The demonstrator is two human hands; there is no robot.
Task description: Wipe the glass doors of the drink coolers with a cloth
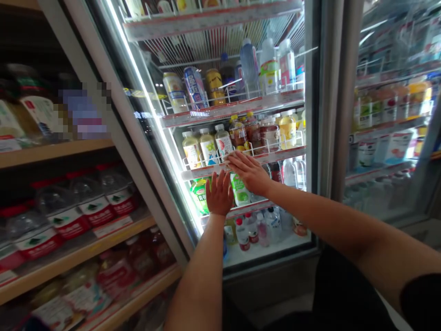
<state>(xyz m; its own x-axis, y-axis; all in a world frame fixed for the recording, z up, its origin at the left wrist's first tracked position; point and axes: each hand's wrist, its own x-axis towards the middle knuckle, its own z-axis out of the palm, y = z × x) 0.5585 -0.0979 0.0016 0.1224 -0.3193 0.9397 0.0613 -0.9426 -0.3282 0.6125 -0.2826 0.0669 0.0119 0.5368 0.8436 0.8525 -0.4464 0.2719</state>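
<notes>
My left hand is raised with its fingers spread, palm toward the glass door of a lit drinks fridge, and holds nothing. Just above and to its right, my right hand lies flat toward the same door, fingers stretched out close together. A small pale patch shows by its fingertips; I cannot tell what it is. Behind the hands are a bottle with a pink-and-white label, a green-labelled bottle and a green package. Whether the palms touch the glass is hard to tell.
Fridge shelves hold cans and several bottles; small red-capped bottles stand at the bottom. On the left, wooden shelves carry large red-labelled bottles. A metal door frame and another stocked fridge section are on the right.
</notes>
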